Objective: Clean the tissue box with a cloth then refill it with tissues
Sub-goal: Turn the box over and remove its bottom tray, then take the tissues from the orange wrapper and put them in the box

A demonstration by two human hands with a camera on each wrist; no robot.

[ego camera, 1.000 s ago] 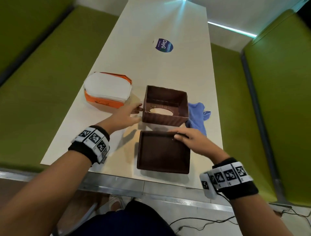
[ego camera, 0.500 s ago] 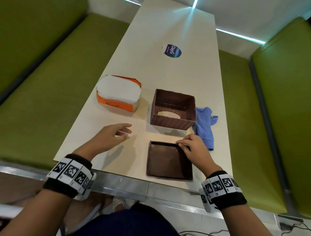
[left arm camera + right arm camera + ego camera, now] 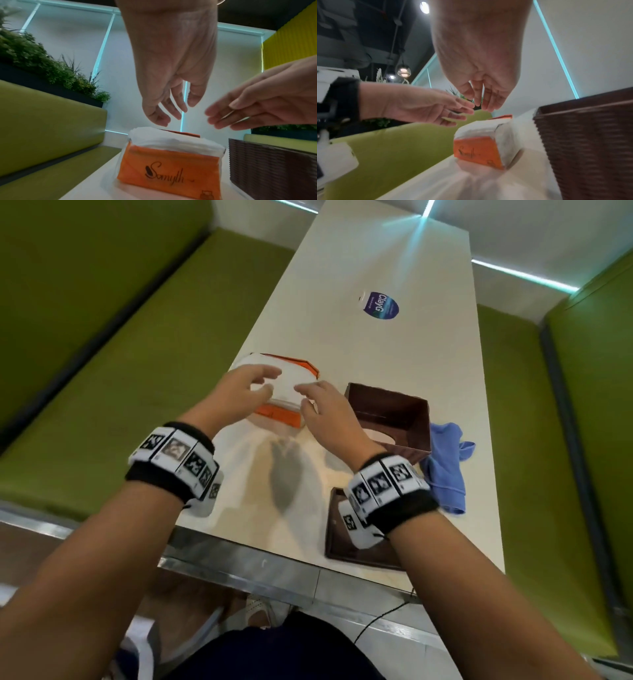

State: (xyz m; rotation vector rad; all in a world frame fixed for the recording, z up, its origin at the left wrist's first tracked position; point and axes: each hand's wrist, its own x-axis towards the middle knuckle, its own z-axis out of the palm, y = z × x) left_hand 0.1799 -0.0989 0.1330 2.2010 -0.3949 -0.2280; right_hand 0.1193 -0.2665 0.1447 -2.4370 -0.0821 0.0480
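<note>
An orange tissue pack [image 3: 286, 392] [image 3: 169, 167] [image 3: 478, 148] with white tissues showing at its top sits on the table's left side. My left hand [image 3: 250, 386] [image 3: 164, 108] hovers just above it with relaxed fingers, holding nothing. Beside it my right hand [image 3: 313, 402] [image 3: 481, 100] hovers over the pack's right end, fingers loosely extended and empty. The brown woven tissue box [image 3: 394, 419] [image 3: 274, 167] [image 3: 587, 148] stands upside down and uncovered to the right. Its flat brown base panel [image 3: 346, 546] lies near the table's front edge, partly hidden by my right wrist. A blue cloth [image 3: 447, 467] lies right of the box.
The long cream table [image 3: 359, 344] bears a round blue sticker [image 3: 380, 305] farther back. Green bench seats [image 3: 113, 412] flank both sides. A metal strip runs along the table's front edge.
Both hands have left the box parts. The left hand moved forward from the bare table and the right hand left the base panel; both now hover over the tissue pack.
</note>
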